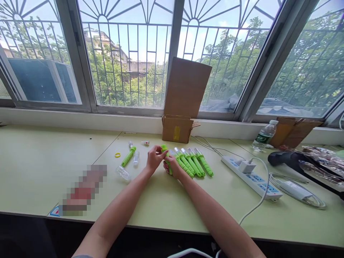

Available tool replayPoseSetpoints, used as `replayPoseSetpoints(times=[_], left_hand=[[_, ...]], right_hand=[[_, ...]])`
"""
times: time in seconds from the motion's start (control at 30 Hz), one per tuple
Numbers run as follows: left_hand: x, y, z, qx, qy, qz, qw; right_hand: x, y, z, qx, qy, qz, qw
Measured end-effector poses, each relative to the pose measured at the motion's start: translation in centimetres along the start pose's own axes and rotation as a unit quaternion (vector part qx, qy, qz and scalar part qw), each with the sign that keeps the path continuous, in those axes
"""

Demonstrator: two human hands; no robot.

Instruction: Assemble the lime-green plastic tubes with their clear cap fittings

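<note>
My left hand (154, 159) pinches the top end of a green plastic handle (164, 148). Lower down, the fingers of my right hand (174, 167) are wrapped round the same handle and cover most of it. Close beside my right hand lies a row of several green ribbed handles (197, 165) with clear tips. Left of my left hand is another green handle (128, 156) with a small clear-and-white piece (130, 144) at its upper end. Near it lie a clear plastic cap (136, 158), a larger clear piece (123, 173), a yellow ring (117, 155) and a small white part (145, 143).
An open cardboard box (176, 129) stands at the back against the window. To the right are a white power strip (251, 178) with a plugged-in charger, coiled cables (298, 191), a water bottle (264, 137) and a black strap-like object (287, 161). A blurred patch (83, 191) covers something at left.
</note>
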State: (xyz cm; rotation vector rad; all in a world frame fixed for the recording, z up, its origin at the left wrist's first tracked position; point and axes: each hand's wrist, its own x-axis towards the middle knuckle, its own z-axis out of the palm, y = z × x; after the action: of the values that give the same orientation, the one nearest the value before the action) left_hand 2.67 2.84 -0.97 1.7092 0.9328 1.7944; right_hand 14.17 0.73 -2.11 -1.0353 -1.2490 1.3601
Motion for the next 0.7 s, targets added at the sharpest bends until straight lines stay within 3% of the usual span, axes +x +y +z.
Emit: replayPoseSetpoints(times=[0.7], left_hand=[[0.1, -1.0, -0.1, 0.065, -0.005, 0.024, 0.998]], right_hand=[[-0.3, -0.1, 0.2, 0.005, -0.005, -0.017, 1.0]])
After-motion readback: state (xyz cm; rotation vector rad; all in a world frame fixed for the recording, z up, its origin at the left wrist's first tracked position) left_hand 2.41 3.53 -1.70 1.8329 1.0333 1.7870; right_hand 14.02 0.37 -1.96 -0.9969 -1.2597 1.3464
